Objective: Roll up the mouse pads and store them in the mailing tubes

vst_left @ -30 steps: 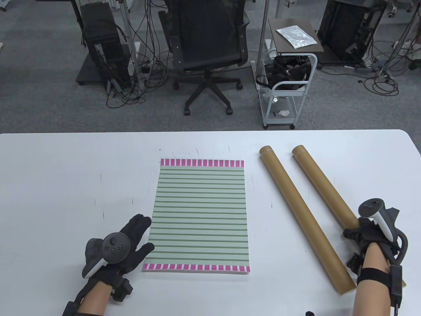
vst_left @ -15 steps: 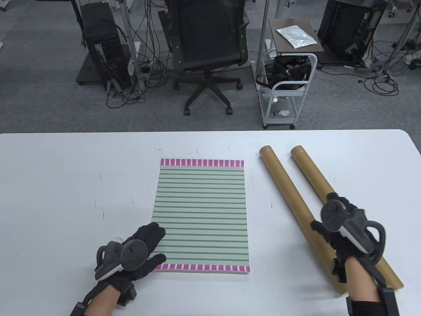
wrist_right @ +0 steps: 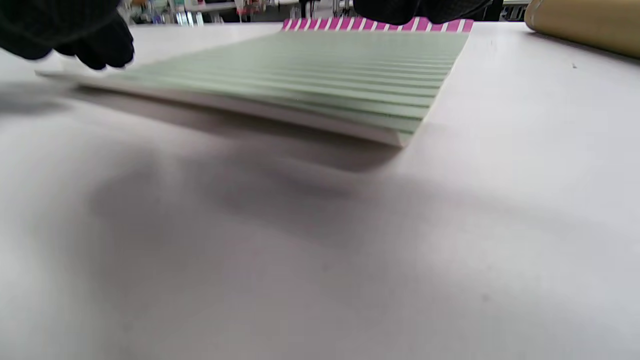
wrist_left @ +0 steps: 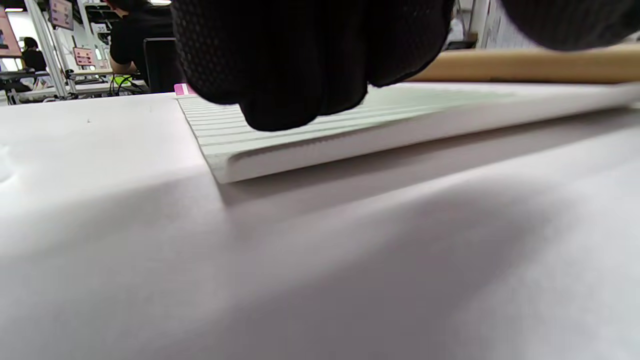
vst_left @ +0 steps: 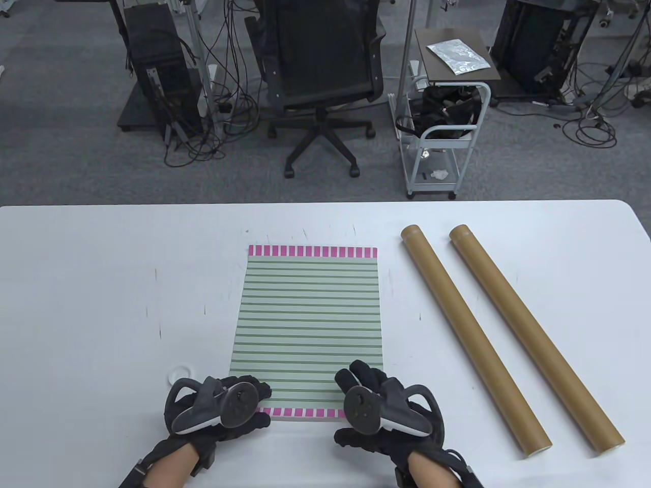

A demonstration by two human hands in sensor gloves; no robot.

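A green-striped mouse pad [vst_left: 305, 325] with pink end bands lies flat in the middle of the table. Both hands are at its near edge. My left hand [vst_left: 257, 404] has its fingers [wrist_left: 295, 75] curled over the near left corner, thumb in front of the edge. My right hand [vst_left: 347, 404] covers the near right corner the same way. In the wrist views the pad's near edge [wrist_right: 280, 112] stands a little off the table with shadow under it. Two brown mailing tubes [vst_left: 473, 340] [vst_left: 534, 338] lie side by side to the right, untouched.
A small white ring-shaped cap [vst_left: 181, 372] lies on the white table [vst_left: 101, 284] just left of my left hand. Beyond the far edge stand an office chair [vst_left: 320, 76], a small cart [vst_left: 447, 127] and cables on the floor.
My right hand let go of the right tube and moved left to the pad's near right corner. My left hand slid right and nearer, onto the near left corner.
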